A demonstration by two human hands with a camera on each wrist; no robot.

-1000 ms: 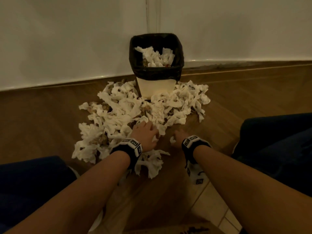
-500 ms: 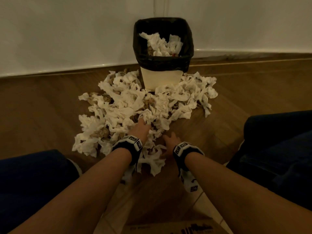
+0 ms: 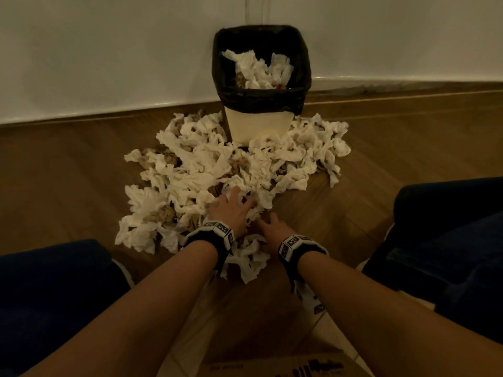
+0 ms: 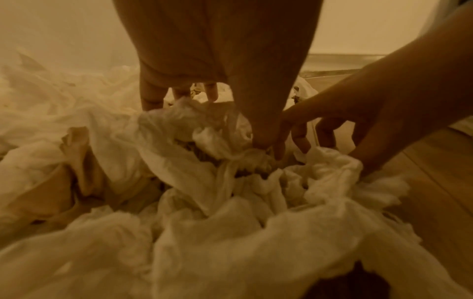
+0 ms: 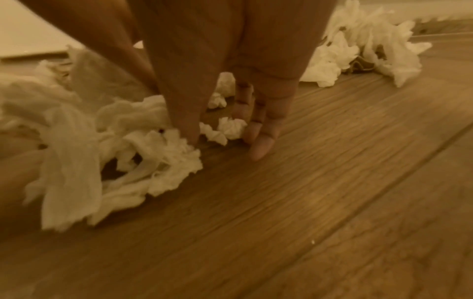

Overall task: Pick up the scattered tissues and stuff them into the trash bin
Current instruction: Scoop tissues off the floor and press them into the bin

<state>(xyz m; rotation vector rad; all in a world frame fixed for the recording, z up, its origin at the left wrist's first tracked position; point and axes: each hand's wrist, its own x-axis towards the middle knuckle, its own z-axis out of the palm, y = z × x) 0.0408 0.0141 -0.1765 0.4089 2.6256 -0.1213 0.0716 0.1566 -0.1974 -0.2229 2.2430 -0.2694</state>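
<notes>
A cream trash bin (image 3: 258,126) with a black liner stands against the wall, with tissues inside. Crumpled white tissues (image 3: 206,170) lie piled on the wooden floor in front of and around it. My left hand (image 3: 236,200) lies on the near edge of the pile with its fingers spread. In the left wrist view its fingers (image 4: 153,97) and thumb dig down into a clump of tissues (image 4: 184,141). My right hand (image 3: 268,221) sits just to its right. Its fingertips (image 5: 261,145) touch the floor beside small tissue scraps (image 5: 231,127), nothing gripped.
My dark-clad knees (image 3: 449,227) (image 3: 54,281) flank the pile on both sides. A white wall (image 3: 109,50) with a baseboard rises behind the bin. A cardboard box (image 3: 285,363) lies near my arms on pale tiles. Bare wood floor (image 5: 332,202) extends to the right.
The left hand has reached forward into the pile and spread its fingers. The right hand has slid left towards it. The head view has come closer to the bin.
</notes>
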